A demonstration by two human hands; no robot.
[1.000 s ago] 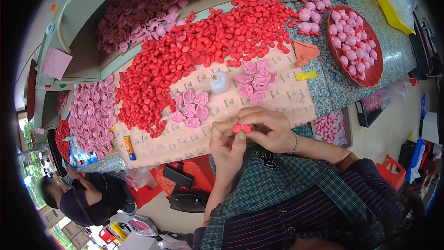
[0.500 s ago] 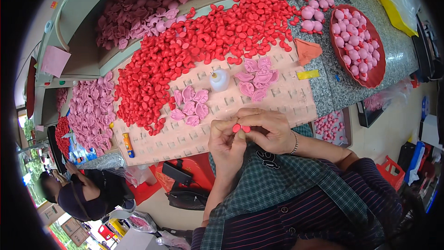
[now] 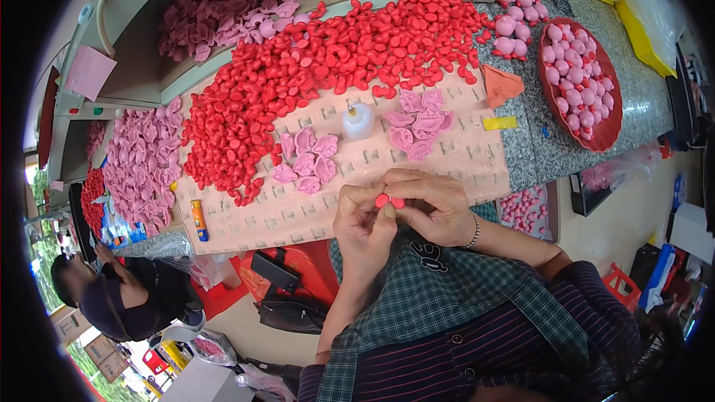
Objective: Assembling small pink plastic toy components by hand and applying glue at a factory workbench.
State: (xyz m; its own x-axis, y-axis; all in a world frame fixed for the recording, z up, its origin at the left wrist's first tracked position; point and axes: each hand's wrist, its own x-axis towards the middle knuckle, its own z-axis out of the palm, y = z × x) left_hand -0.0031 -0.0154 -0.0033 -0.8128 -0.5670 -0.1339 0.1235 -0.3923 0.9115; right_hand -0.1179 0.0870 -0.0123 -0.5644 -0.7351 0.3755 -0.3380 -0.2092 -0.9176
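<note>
Between my two hands is a small red plastic piece (image 3: 383,200) with rounded ends, pinched at the fingertips. My left hand (image 3: 364,222) grips one side with thumb and forefinger. From the other side my right hand (image 3: 436,207) closes on it, a beaded bracelet at its wrist. Both hands hover just off the table's near edge. Beyond them stand a white squeeze bottle (image 3: 357,120) and two small groups of pink shell-like pieces, one left (image 3: 306,162) and one right (image 3: 421,124) of it. A large heap of similar red pieces (image 3: 328,56) spreads behind.
More pink shells (image 3: 141,171) pile up at the left. A red bowl (image 3: 612,120) of round pink parts sits on the grey stone top at right. A yellow-orange tube (image 3: 199,220) lies near the front edge. Another person (image 3: 123,298) is at lower left.
My view has shifted slightly. The red piece has turned a little between my fingers, and both hands keep their hold on it.
</note>
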